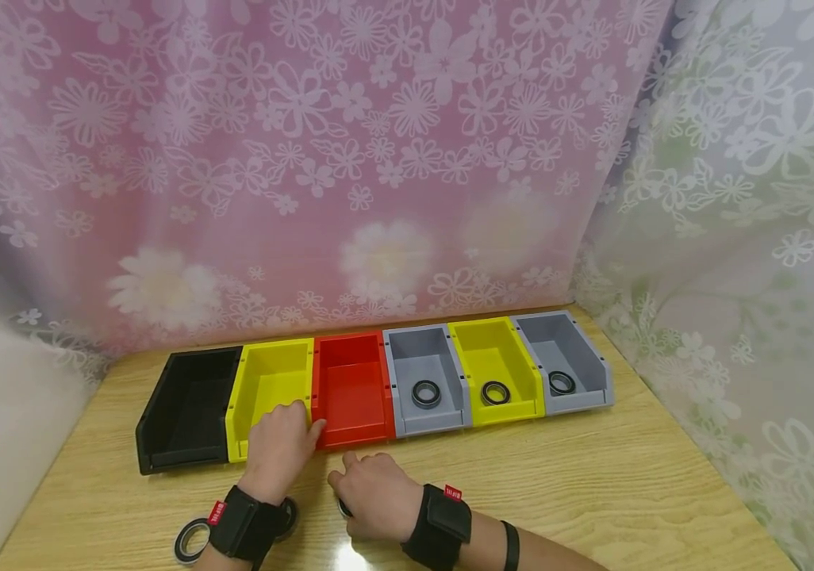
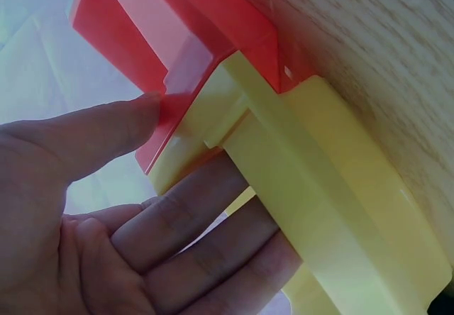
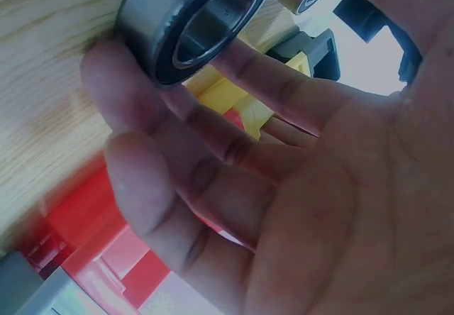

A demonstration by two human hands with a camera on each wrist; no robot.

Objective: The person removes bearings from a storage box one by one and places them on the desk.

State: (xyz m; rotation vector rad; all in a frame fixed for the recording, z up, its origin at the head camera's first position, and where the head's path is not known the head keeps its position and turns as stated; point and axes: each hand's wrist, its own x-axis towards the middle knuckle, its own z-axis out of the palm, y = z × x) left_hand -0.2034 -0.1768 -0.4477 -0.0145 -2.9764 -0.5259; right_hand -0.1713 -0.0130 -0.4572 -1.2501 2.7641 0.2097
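Obstructing one yellow bin [image 1: 278, 371], left fingers [image 2: 177, 219] lie loose; right fingers [image 3: 120, 88] grip a bearing [image 3: 145, 31].

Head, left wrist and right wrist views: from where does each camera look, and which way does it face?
Head: on the head, facing forward and down at the bins; left grip, right grip and forearms show.
Left wrist: on that wrist, facing a yellow bin and the red bin; left palm, thumb and fingers show.
Right wrist: on that wrist, facing a bearing; right palm and fingers show.
Head and left wrist share the left grip and red bin.
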